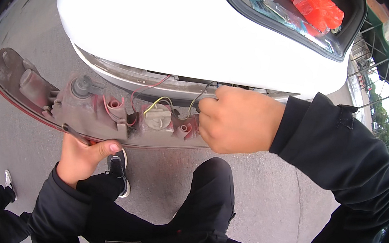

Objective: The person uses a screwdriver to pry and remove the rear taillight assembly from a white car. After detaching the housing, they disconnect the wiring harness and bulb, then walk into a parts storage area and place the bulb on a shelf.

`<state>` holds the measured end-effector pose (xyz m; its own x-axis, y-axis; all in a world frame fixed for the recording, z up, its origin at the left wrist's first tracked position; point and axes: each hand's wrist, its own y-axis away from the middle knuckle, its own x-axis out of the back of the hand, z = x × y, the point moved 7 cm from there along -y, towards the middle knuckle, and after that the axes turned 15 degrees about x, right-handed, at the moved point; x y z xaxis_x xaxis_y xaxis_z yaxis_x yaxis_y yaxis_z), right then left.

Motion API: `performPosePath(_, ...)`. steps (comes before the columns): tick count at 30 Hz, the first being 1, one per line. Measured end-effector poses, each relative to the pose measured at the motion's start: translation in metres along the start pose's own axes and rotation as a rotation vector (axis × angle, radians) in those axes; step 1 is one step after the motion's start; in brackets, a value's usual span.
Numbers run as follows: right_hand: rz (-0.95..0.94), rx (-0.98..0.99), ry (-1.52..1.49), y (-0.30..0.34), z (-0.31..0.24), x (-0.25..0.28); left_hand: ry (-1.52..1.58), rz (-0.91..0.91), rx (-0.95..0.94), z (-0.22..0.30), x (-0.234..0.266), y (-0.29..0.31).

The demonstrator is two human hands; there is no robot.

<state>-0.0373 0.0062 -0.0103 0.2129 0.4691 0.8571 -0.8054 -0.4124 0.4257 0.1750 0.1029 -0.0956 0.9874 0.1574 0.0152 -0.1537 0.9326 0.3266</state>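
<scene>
I'm watching left hand [84,157] pinching tail lamp [96,109] at six o'clock rim; right hand [237,121] clenching wires [159,99] at three o'clock; brittle, light plastic, I judge.

An outdoor car-repair spot, on a street or yard; grey asphalt [263,185] lies underfoot; the white rear of a car [190,31] fills the top, its lamp opening bare with wires [159,99] hanging out; a dusty tail lamp unit [86,110] is off the body; a metal fence [377,50] and trees [388,127] stand at the right.
</scene>
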Motion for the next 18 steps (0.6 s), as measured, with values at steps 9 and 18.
performPosePath(9,0.090,-0.113,-0.134,0.023,0.012,0.004,-0.039,0.012,-0.029,0.002,0.000,0.003)
performPosePath(18,0.125,-0.037,-0.035,0.031,0.008,0.004,-0.125,0.058,0.026,0.000,0.000,0.000)
